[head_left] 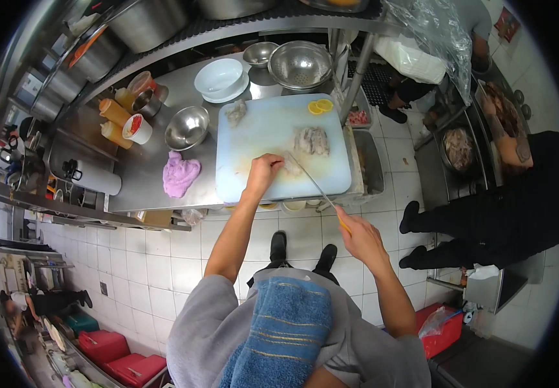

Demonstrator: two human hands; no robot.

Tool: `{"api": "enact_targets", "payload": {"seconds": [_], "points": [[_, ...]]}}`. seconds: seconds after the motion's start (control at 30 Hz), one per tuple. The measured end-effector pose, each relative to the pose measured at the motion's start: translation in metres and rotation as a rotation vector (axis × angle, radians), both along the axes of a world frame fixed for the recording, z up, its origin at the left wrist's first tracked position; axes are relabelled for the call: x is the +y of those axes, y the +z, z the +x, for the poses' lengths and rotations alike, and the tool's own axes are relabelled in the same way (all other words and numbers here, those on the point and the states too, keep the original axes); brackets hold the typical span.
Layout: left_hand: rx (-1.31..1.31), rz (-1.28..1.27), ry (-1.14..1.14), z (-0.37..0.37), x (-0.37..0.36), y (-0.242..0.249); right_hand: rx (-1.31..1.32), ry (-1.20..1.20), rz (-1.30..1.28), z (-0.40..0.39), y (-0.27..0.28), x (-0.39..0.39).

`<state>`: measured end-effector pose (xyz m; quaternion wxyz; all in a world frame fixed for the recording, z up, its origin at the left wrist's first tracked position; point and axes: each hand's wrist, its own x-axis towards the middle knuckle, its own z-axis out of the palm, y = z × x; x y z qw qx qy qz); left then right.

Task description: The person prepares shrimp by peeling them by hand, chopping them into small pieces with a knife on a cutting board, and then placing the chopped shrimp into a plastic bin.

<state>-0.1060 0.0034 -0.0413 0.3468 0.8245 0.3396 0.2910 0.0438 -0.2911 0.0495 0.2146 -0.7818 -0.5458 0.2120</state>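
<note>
My right hand [362,240] is wrapped round the yellow handle of a long thin knife [316,183]. Its blade slants up and left over a white cutting board [247,139], tip close to my left hand [266,171]. The left fingers are pinched together at a small pale raw piece [290,167] near the board's front. Just beyond the blade lies a pile of pale grey raw pieces [313,141]. A smaller pale clump [235,112] rests at the board's far left, and cut lemon pieces [320,106] sit at its far right.
Left of the board are a crumpled purple cloth [180,174] and a steel bowl [187,128]. White bowls [219,79] and a colander [300,65] stand behind it. A shelf with pots [148,26] overhangs the counter. A person in black [506,207] stands at the right.
</note>
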Motion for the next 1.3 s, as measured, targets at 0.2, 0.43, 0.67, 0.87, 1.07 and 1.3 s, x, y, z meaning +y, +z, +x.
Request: {"api": "enact_targets", "payload": {"seconds": [0.2, 0.43, 0.67, 0.87, 1.07, 1.3], "points": [[-0.044, -0.070, 0.060, 0.010, -0.002, -0.006, -0.012, 0.063, -0.040, -0.003, -0.002, 0.022], [-0.093, -0.042, 0.055, -0.003, -0.014, 0.000, -0.004, 0.039, 0.018, -0.001, -0.002, 0.017], [-0.023, 0.058, -0.137, 0.000, -0.008, 0.003, 0.009, 0.093, 0.025, -0.005, -0.003, 0.024], [0.120, 0.111, -0.221, 0.004, 0.000, 0.014, -0.004, 0.121, -0.054, -0.009, 0.002, 0.021], [0.142, 0.130, -0.256, 0.005, 0.003, 0.015, -0.065, 0.143, -0.117, -0.007, 0.026, 0.020], [0.092, 0.030, -0.248, 0.005, 0.006, 0.022, -0.081, 0.137, -0.166, 0.000, 0.038, 0.020]]}}
